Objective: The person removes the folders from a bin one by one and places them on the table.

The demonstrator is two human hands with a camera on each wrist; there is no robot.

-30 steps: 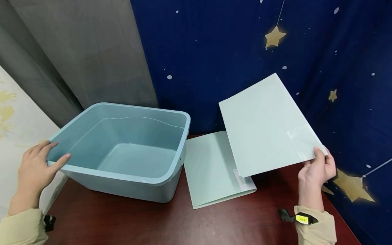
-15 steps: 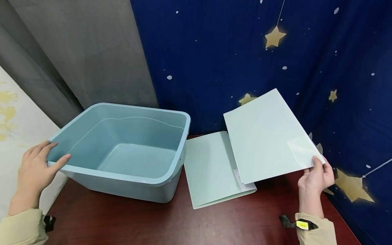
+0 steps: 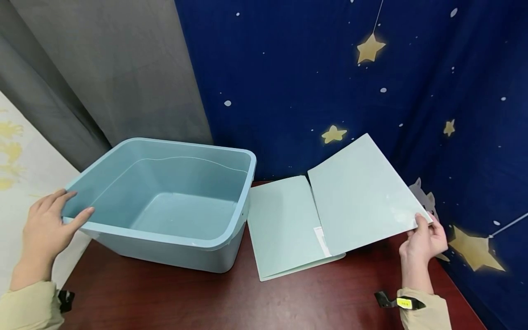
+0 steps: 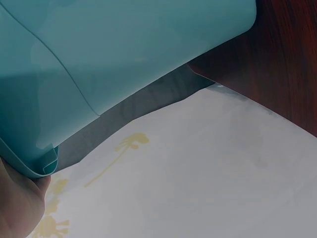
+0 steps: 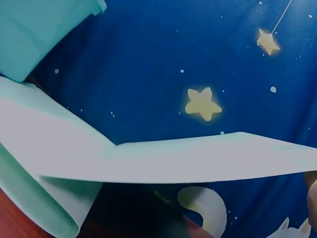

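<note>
A light blue plastic tub [image 3: 156, 236] stands on the left of the table. My left hand [image 3: 49, 224] grips its left rim, thumb and fingers over the edge; part of that hand [image 4: 20, 201] also shows in the left wrist view. To the right of the tub lies a pale green file folder [image 3: 284, 224] with a white label strip. Between thumb and fingers, my right hand [image 3: 422, 240] pinches the lower right corner of a second pale green folder [image 3: 363, 197]. This one is tilted up, and its left edge overlaps the right side of the lying folder.
The dark red wooden table [image 3: 185, 298] runs under tub and folders. Behind it hang a grey curtain [image 3: 123, 68] and a blue curtain [image 3: 280, 91] with stars. A white sheet with yellow prints [image 3: 24, 183] hangs at the left.
My right hand has lowered the held folder, tilting it down toward the lying folder. The left hand and the tub have stayed in place.
</note>
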